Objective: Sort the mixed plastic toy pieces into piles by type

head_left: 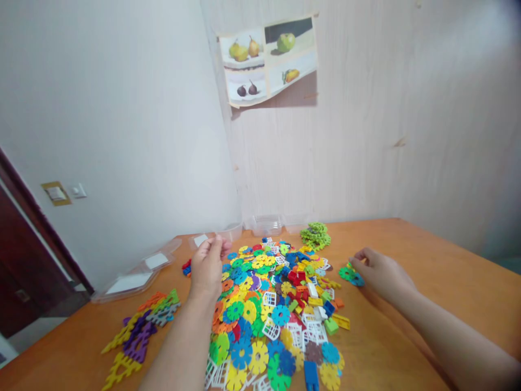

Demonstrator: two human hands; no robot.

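Note:
My left hand point(209, 263) is raised over the left edge of a heap of toy pieces, thumb and fingers pinched together; what they hold, if anything, is hidden. Notched plastic discs point(240, 353) in blue, yellow, green and orange make up most of the heap. White window-frame pieces point(269, 298) and red building blocks point(297, 278) are mixed in. To the right of the heap, my right hand point(378, 271) is closed at a small group of green and blue notched discs point(348, 273), with a small yellow edge of a disc showing at its fingertips.
Clear plastic containers point(265, 224) stand along the wall, and transparent lids point(130, 282) lie at the left edge of the wooden table point(459, 271). Green interlocking pieces point(316, 236) are piled at the back. Purple, yellow and grey pieces point(138, 336) lie at the left.

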